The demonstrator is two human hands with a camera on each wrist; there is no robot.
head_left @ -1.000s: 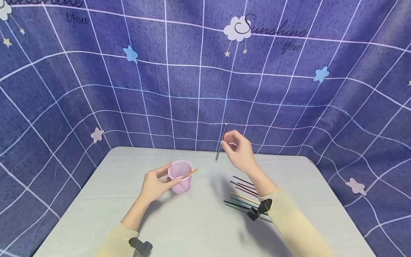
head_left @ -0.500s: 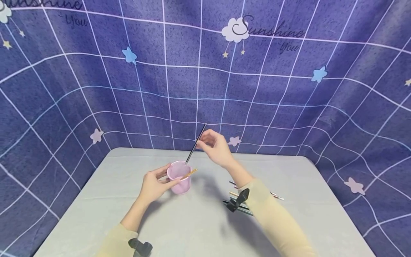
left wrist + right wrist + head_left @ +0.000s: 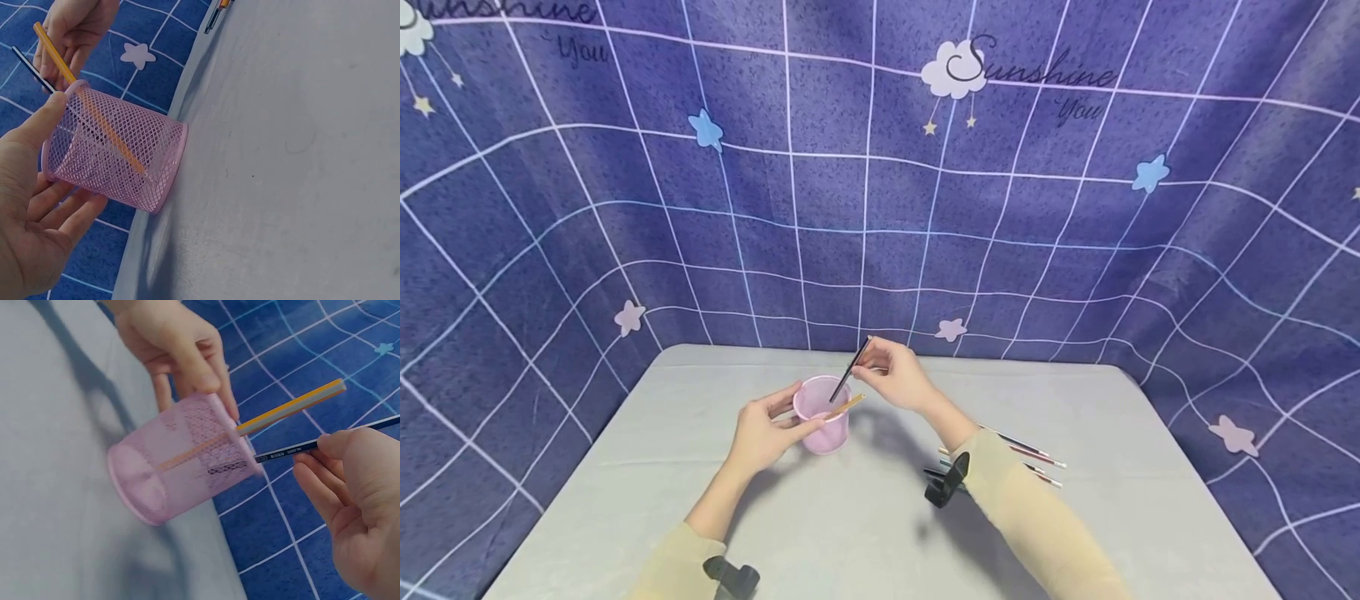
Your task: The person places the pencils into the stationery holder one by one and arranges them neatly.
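A pink mesh pencil cup (image 3: 826, 438) stands on the table, gripped near its rim by my left hand (image 3: 765, 430). In the left wrist view the thumb lies at the rim and the other fingers pass along the opposite side. One yellow pencil (image 3: 294, 409) leans inside the cup, its end sticking out over the rim. Between thumb and fingertips my right hand (image 3: 897, 379) pinches a dark pencil (image 3: 289, 451) with small white lettering. Its lower end is inside the cup, visible through the mesh in the right wrist view, above the cup's bottom.
Several pencils (image 3: 1039, 456) lie on the right side of the white-covered table (image 3: 820, 533), partly hidden by the right forearm. A blue grid-patterned curtain (image 3: 842, 192) hangs behind and at both sides. Each sleeve carries a black wrist camera (image 3: 947, 483).
My right hand has moved left and then down, bringing the dark pencil from above the table into the cup's mouth. The left hand and cup have stayed in place.
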